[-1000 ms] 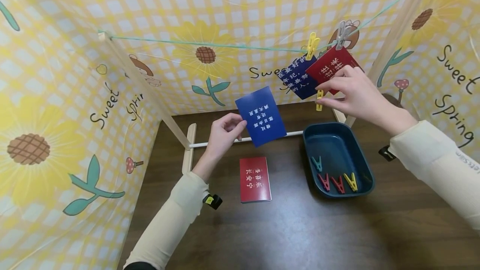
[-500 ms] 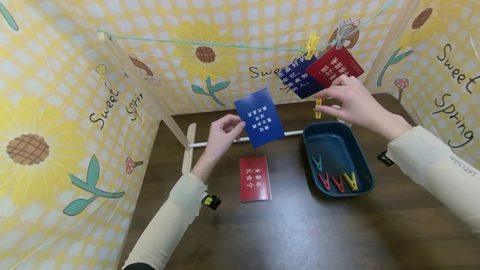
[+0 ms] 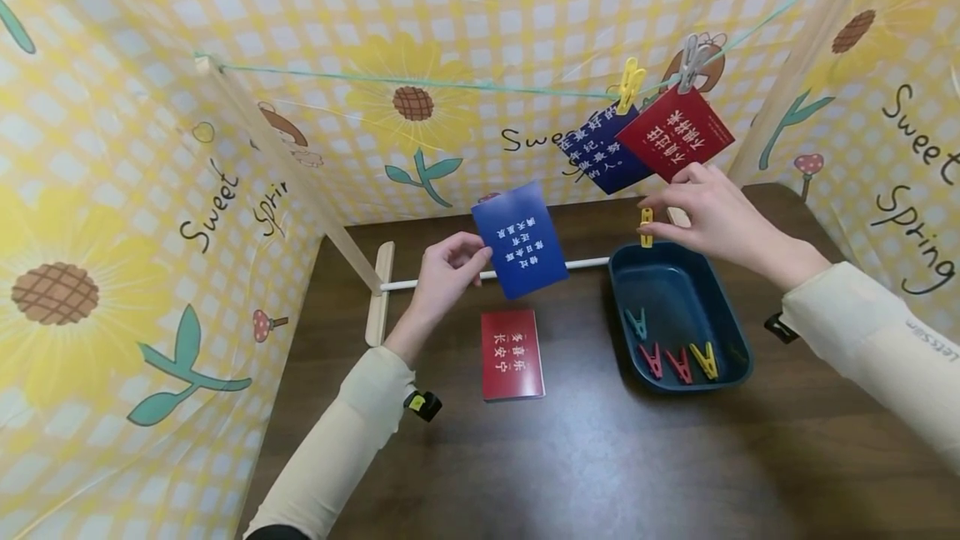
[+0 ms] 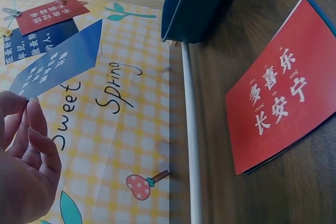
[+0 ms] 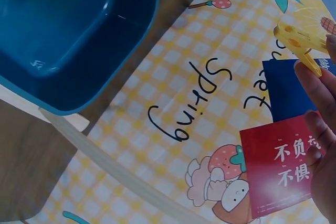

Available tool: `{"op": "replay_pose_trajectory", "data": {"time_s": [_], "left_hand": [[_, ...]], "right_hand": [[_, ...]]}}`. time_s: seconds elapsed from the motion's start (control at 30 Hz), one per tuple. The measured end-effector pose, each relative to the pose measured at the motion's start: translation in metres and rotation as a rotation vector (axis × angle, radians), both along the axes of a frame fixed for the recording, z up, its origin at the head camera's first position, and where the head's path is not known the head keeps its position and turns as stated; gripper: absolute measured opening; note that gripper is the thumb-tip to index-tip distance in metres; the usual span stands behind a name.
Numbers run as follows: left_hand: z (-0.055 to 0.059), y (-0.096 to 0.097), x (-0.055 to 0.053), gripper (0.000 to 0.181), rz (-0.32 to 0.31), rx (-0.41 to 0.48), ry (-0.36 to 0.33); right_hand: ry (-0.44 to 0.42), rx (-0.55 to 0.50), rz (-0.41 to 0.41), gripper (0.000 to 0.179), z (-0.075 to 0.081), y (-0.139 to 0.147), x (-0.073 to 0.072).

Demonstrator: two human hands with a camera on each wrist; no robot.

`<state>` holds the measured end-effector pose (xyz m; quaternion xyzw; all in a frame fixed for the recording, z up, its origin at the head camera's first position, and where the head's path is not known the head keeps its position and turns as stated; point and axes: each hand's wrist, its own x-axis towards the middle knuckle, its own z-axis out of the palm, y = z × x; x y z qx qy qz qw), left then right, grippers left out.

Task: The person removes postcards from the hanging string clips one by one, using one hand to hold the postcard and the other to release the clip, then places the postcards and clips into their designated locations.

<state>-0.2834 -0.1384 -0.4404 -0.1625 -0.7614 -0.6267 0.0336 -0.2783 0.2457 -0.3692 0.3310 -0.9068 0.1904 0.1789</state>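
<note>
My left hand (image 3: 450,269) pinches a blue card (image 3: 521,242) with white writing by its left edge, held above the table. In my right hand (image 3: 712,211) a yellow clothespin (image 3: 647,227) is pinched between thumb and fingers, above the far end of the dark blue tray. Behind that hand, a red card (image 3: 675,136) hangs from the green string (image 3: 420,83) by a grey clothespin (image 3: 689,63). Beside it a second blue card (image 3: 600,152), partly covered by the red one, hangs by another yellow clothespin (image 3: 631,86).
A stack of cards (image 3: 513,357), red on top, lies on the wooden table (image 3: 570,473). The dark blue tray (image 3: 678,273) to its right holds several clothespins (image 3: 680,365). Wooden posts (image 3: 292,182) carry the string, and a white rod (image 3: 405,284) joins their feet.
My right hand has moved down with the yellow clothespin, away from the hanging red card, which now shows more of its face. The left hand and its blue card have barely shifted.
</note>
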Motion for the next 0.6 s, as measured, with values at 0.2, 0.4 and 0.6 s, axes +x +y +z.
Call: {"op": "replay_pose_trajectory", "data": {"time_s": [0.2, 0.4, 0.6], "left_hand": [[-0.006, -0.001, 0.002, 0.012, -0.002, -0.027, -0.019], [-0.012, -0.002, 0.004, 0.014, 0.004, -0.072, -0.038], [-0.015, -0.001, 0.006, 0.014, 0.005, -0.09, -0.059]], "right_hand": [[-0.025, 0.014, -0.024, 0.034, -0.008, 0.002, 0.001], [-0.048, 0.01, -0.031, 0.035, -0.014, 0.003, 0.003], [-0.072, -0.001, -0.049, 0.034, -0.017, 0.004, 0.004]]}}
